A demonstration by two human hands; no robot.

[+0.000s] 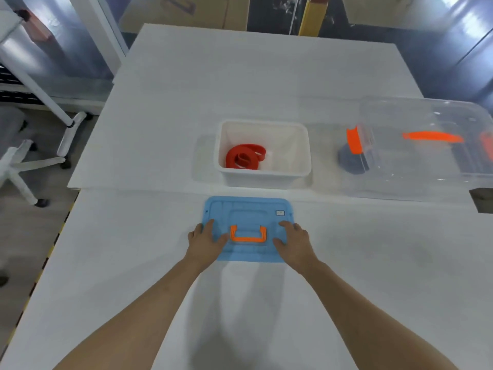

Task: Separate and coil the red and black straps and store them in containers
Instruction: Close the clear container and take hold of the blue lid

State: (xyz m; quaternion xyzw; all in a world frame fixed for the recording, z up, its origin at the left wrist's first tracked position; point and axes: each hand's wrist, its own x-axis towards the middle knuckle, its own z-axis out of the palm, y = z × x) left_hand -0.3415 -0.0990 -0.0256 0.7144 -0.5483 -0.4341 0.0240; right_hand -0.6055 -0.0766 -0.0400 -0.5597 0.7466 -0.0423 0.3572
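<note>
White table (266,76) fills most of the view, made of two sheets that meet in a seam in front of the containers. At the right edge stands a large clear container (426,166) with its lid on, bearing an orange latch (354,140) at its near end. A dark shape (352,161) shows through its wall, too blurred to name. Left of it, and apart from it, sits an open white bin (264,174). The red strap (244,157) lies coiled in the bin's left half. Nearer the person, a blue lid (248,209) with an orange handle (248,233) lies just in front of the bin. The left hand (206,237) grips the lid's left side and the right hand (292,237) its right side, thumbs on top either side of the handle.
</note>
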